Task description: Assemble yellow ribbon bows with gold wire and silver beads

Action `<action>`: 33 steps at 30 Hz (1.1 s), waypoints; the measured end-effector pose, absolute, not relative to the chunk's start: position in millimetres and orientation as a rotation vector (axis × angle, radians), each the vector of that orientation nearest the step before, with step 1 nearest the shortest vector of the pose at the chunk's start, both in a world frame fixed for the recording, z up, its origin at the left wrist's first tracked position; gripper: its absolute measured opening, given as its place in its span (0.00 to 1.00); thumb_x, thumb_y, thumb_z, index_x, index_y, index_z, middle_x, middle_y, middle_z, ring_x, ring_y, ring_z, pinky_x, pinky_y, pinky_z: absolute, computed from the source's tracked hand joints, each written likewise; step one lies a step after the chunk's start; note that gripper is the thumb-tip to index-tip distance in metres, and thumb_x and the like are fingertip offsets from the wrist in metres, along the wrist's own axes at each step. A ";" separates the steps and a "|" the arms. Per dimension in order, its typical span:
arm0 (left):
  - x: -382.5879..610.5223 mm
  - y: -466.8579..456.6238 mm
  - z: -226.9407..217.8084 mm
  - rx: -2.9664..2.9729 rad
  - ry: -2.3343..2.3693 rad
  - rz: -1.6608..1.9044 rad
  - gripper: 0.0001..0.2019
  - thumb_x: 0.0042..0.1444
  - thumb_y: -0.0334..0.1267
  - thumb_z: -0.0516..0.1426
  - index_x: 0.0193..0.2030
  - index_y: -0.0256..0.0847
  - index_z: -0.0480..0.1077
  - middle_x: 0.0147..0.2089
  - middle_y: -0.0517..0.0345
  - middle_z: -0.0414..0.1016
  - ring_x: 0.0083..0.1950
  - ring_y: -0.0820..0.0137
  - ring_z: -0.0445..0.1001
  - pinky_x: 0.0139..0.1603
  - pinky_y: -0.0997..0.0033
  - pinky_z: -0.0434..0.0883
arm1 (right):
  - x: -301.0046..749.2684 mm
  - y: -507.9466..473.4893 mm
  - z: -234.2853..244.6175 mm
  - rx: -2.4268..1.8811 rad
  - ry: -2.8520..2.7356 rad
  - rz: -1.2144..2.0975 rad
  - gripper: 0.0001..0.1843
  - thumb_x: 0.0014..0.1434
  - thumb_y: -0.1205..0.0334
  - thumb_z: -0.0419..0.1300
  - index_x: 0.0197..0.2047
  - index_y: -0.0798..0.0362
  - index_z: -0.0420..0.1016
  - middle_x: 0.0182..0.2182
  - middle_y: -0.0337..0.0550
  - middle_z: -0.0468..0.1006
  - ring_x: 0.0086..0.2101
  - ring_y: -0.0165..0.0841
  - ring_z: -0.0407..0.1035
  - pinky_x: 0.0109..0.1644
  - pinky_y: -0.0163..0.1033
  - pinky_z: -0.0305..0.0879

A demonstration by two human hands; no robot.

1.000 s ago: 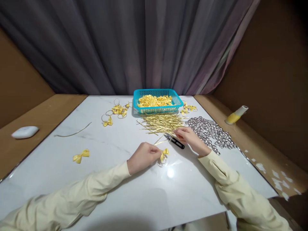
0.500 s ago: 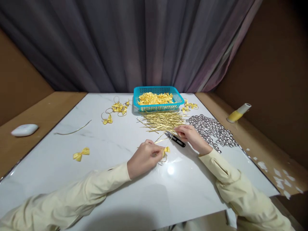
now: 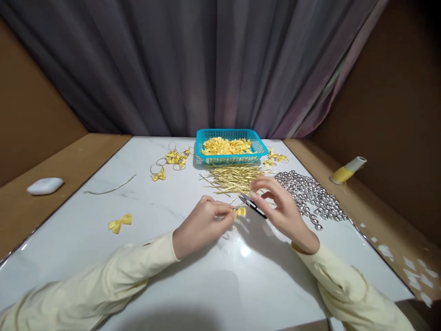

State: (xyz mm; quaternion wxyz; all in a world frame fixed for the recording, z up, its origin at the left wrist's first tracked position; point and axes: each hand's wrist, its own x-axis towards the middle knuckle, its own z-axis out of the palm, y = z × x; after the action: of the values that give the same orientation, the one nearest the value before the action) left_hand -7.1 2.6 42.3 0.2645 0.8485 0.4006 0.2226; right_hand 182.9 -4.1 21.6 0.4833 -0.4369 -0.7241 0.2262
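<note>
Between the thumb and fingers of my left hand [image 3: 206, 225] is a small yellow ribbon bow [image 3: 240, 212], held just above the white table. A thin gold cord hangs below the bow, partly hidden by my fingertips. My right hand [image 3: 280, 207] hovers to the right of it with fingers curved and thumb apart, and I see nothing between them. Under that hand lie black thread snips [image 3: 254, 206], partly covered. Just behind both hands a pile of gold cords [image 3: 234, 178] is spread out.
A blue basket [image 3: 231, 159] of yellow bows stands at the back. Silver beads [image 3: 310, 193] lie on the right. Corded bows [image 3: 175, 158] rest back left, a loose bow [image 3: 120, 223] and single cord [image 3: 110, 187] nearer. A yellow thread spool [image 3: 347, 170] stands beyond the right edge.
My right hand has come away from the gold cords, and its pinched fingers have parted. My left hand still pinches the bow, now turned slightly. The whole view has shifted a little.
</note>
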 end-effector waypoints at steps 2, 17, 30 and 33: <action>-8.1 2.4 44.1 2.308 1.080 0.610 0.14 0.55 0.35 0.49 0.28 0.41 0.75 0.25 0.60 0.75 0.32 0.71 0.70 0.43 0.68 0.61 | 178.7 -10.7 22.7 -1.034 -1.926 0.507 0.08 0.54 0.59 0.56 0.37 0.52 0.66 0.39 0.47 0.69 0.40 0.36 0.64 0.35 0.38 0.64; -8.9 0.6 47.7 2.309 1.140 0.486 0.14 0.56 0.36 0.49 0.28 0.42 0.75 0.25 0.62 0.75 0.33 0.71 0.64 0.40 0.69 0.58 | 169.8 -19.9 17.9 -1.043 -1.959 0.846 0.08 0.54 0.70 0.53 0.39 0.53 0.63 0.30 0.40 0.71 0.28 0.28 0.69 0.31 0.33 0.68; -10.1 0.0 42.1 2.387 1.216 0.584 0.13 0.55 0.35 0.50 0.26 0.40 0.74 0.19 0.62 0.71 0.33 0.69 0.64 0.37 0.71 0.61 | 160.6 -27.1 14.1 -1.070 -1.905 0.540 0.04 0.54 0.68 0.55 0.35 0.53 0.63 0.32 0.41 0.63 0.27 0.28 0.59 0.29 0.35 0.62; -9.5 -0.1 42.9 2.406 1.200 0.584 0.14 0.55 0.34 0.49 0.25 0.40 0.74 0.20 0.62 0.72 0.32 0.70 0.65 0.38 0.70 0.60 | 157.9 -28.1 13.2 -1.058 -1.977 0.431 0.05 0.54 0.67 0.55 0.36 0.54 0.64 0.31 0.42 0.65 0.30 0.30 0.61 0.34 0.38 0.61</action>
State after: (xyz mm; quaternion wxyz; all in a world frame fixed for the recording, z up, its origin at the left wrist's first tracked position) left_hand -9.5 -0.1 42.9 0.1941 0.8579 0.4278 0.2082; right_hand 157.9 -28.1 13.2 0.4160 -0.4212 -0.7875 0.1715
